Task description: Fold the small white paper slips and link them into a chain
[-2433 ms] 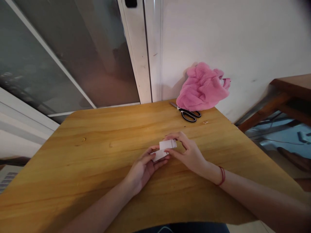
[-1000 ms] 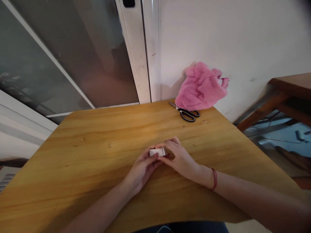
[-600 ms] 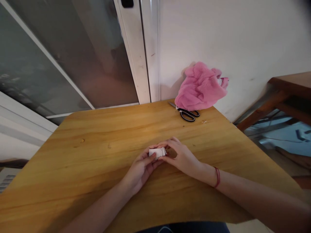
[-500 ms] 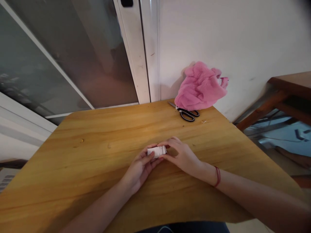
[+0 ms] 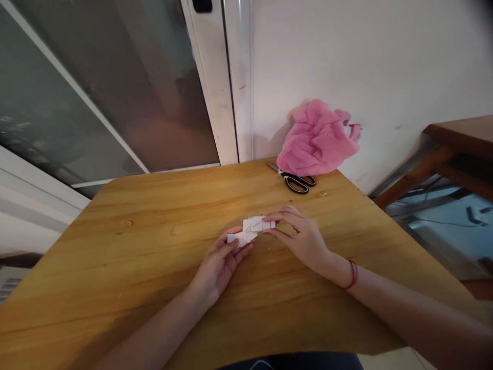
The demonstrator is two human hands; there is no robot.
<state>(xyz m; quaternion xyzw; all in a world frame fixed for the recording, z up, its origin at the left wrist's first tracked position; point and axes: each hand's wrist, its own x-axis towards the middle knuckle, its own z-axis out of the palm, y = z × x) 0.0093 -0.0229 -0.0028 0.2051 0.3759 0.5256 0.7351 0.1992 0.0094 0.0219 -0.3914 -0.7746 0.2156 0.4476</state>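
Observation:
Small white paper slips point(image 5: 252, 225), some with dark handwriting-like marks, are spread between my two hands over the wooden table point(image 5: 173, 200). My left hand point(image 5: 221, 262) holds the lower left slips, its thumb pressed on top and its fingers beneath. With thumb and fingertips, my right hand point(image 5: 304, 239) pinches the right end of the upper slips, which overlap those in the left. The writing is too small to read, and the lower layers are hidden.
Black-handled scissors point(image 5: 296, 182) lie at the table's back right, partly under a crumpled pink cloth point(image 5: 318, 139) against the wall. A small yellowish bit point(image 5: 129, 223) is on the left. Another wooden table point(image 5: 458, 134) stands at right.
The slips were in one compact stack; now the upper ones are shifted right and fanned out. My right hand has moved right with them, my left hand slightly left.

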